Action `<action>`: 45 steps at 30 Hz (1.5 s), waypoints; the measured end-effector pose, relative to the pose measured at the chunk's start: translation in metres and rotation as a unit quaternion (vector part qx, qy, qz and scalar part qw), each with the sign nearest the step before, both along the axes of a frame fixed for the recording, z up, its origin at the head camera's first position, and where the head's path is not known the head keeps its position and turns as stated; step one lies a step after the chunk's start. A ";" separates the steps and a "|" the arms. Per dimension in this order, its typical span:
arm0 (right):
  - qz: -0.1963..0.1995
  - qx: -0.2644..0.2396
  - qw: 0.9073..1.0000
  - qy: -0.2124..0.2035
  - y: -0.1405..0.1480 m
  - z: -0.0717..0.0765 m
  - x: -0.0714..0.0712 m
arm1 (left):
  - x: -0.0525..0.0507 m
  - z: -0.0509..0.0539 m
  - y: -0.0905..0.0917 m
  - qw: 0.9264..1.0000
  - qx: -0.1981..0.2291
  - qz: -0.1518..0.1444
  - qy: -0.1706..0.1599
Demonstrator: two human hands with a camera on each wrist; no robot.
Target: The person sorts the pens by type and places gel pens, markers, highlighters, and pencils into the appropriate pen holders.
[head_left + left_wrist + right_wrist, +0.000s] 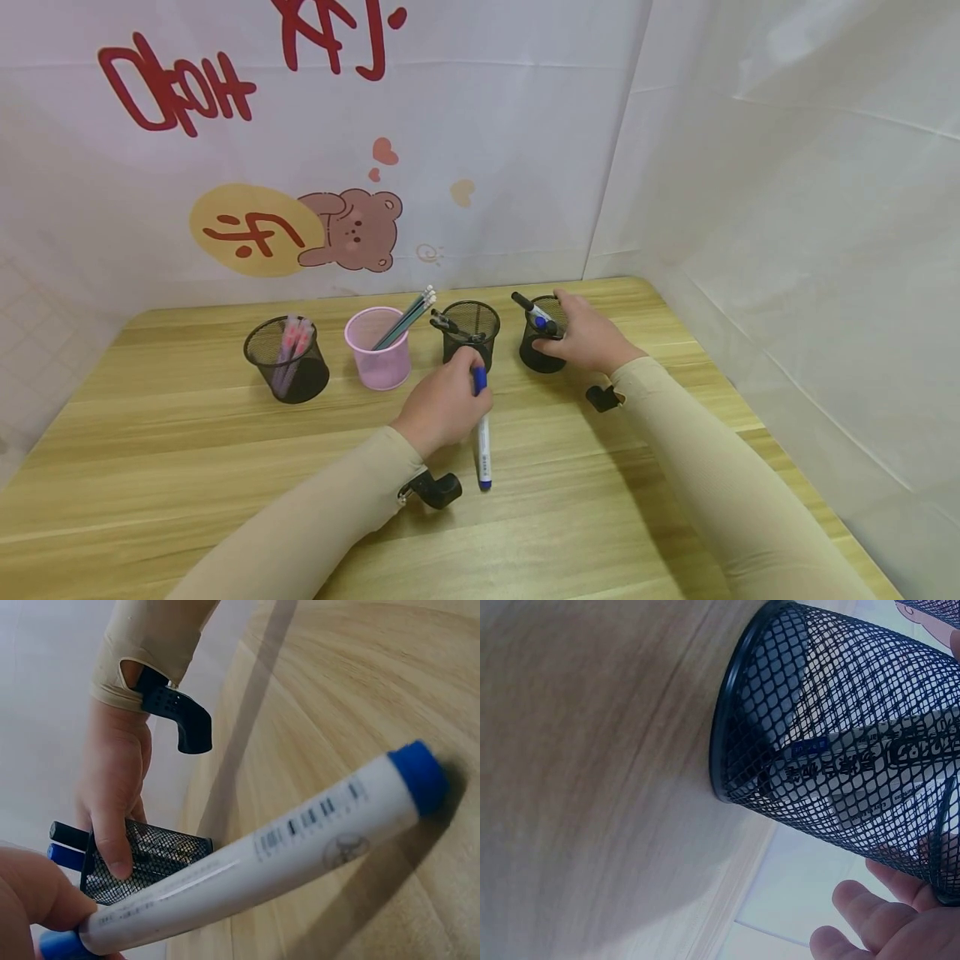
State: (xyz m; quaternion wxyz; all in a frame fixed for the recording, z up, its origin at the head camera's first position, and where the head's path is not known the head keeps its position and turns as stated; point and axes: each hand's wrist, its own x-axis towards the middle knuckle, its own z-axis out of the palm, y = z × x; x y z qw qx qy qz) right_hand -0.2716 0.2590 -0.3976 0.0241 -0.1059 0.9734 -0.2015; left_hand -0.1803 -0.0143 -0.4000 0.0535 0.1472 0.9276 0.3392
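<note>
My left hand (pixel 444 407) pinches a white whiteboard marker (pixel 483 454) by its blue-capped end. The marker slants down toward the table, its blue tail end low and close to the wood in the left wrist view. My right hand (pixel 594 335) holds the rightmost black mesh pen holder (pixel 537 354) near its rim, thumb in front and fingers round the far side. Inside that holder stand markers with black and blue ends, their printed barrels (pixel 855 761) visible through the mesh. The holder's base is on or very close to the table.
Left of it stand another black mesh holder (pixel 487 321) with black pens, a pink holder (pixel 384 367) with green pencils, and a black mesh holder (pixel 307 383) with pink-and-purple pens. A white printed curtain (pixel 510 167) borders the wooden table (pixel 225 467) behind and at the right.
</note>
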 end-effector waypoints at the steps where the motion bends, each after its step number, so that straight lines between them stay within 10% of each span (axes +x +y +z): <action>1: 0.001 -0.001 1.000 0.001 0.000 0.000 0.000 | 0.000 0.000 0.000 1.000 0.006 0.000 0.006; 30: 0.000 -0.001 1.000 0.003 0.001 -0.003 -0.001 | -0.004 0.016 0.001 0.975 0.182 0.020 0.127; 45: -0.003 -0.001 1.000 0.007 0.000 -0.002 -0.001 | -0.010 0.024 0.004 0.922 0.315 0.056 0.218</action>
